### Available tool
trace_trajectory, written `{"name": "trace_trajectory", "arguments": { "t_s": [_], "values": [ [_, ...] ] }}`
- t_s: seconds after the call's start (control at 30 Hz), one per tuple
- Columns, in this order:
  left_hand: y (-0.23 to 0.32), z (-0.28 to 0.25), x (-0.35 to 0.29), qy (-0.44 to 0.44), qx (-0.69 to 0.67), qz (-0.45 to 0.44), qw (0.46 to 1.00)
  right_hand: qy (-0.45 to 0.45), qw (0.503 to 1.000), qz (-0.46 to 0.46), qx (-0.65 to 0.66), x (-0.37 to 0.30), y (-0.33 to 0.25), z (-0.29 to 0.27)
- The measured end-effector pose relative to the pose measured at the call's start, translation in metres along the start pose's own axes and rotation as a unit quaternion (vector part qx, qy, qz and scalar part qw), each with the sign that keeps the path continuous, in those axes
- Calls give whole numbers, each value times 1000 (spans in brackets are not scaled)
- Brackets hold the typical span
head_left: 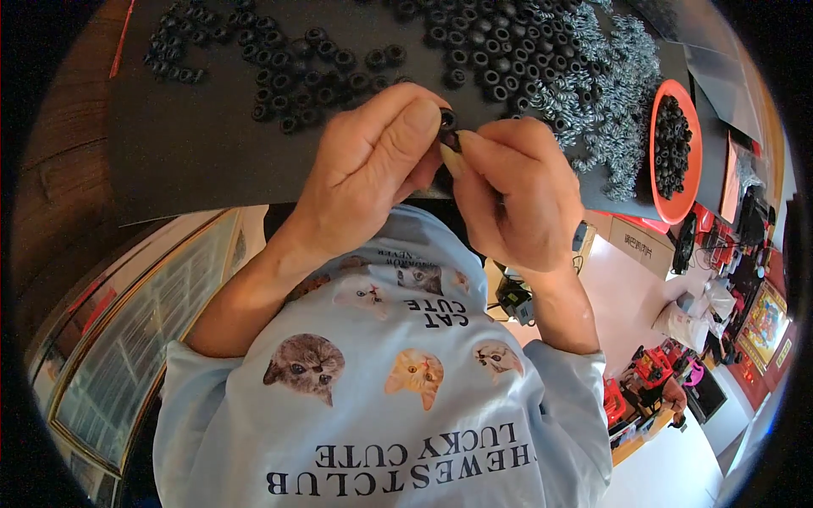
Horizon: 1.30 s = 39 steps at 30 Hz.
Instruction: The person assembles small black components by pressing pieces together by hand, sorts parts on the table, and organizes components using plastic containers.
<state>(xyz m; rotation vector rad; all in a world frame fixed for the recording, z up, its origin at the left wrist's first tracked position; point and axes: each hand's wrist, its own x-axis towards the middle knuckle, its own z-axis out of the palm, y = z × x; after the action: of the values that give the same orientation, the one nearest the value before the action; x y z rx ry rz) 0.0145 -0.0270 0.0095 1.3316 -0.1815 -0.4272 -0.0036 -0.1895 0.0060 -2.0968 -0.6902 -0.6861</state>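
My left hand (368, 165) is closed, its thumb and fingers pinching a black ring-shaped part (448, 117) with a round hole. My right hand (521, 190) meets it from the other side, thumb and fingertip closed on a small black piece (453, 141) right against that ring. Fingers hide much of both pieces, so I cannot tell whether one sits inside the other. Just beyond my hands lie loose black ring-shaped parts (313, 80) on the dark table (182, 165). A denser heap of the same parts (495, 51) spreads farther back.
Small metal coil springs (622, 110) are heaped right of the black parts. An orange oval tray (696, 161) of small black pieces stands at the table's right side. A cardboard box (641, 243) and red items (652, 368) are on the right; a glass-paned frame (144, 339) is at left.
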Motion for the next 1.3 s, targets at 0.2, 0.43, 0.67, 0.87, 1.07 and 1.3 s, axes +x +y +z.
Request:
{"name": "trace_trajectory", "arguments": {
  "t_s": [0.2, 0.43, 0.67, 0.87, 1.07, 1.3],
  "values": [
    [3, 0, 1, 4, -31, -14, 999, -3, 998, 51, 32, 3, -3, -5],
    [5, -2, 2, -17, -57, -45, 997, -1, 999, 27, 18, 4, 2, -3],
    [4, -1, 3, -19, -34, -35, 999, -10, 999, 31, 10, 1, 1, -3],
    [5, 1, 3, -8, -24, -39, 999, -10, 1000, 6, 2, 0, 1, -5],
    [4, 2, 3, -14, -33, -59, 998, 10, 1000, 12, 8, 0, 1, -3],
    [4, 1, 2, -20, 8, -41, 999, -16, 1000, 17, 13, 5, 1, -9]
  ]
}}
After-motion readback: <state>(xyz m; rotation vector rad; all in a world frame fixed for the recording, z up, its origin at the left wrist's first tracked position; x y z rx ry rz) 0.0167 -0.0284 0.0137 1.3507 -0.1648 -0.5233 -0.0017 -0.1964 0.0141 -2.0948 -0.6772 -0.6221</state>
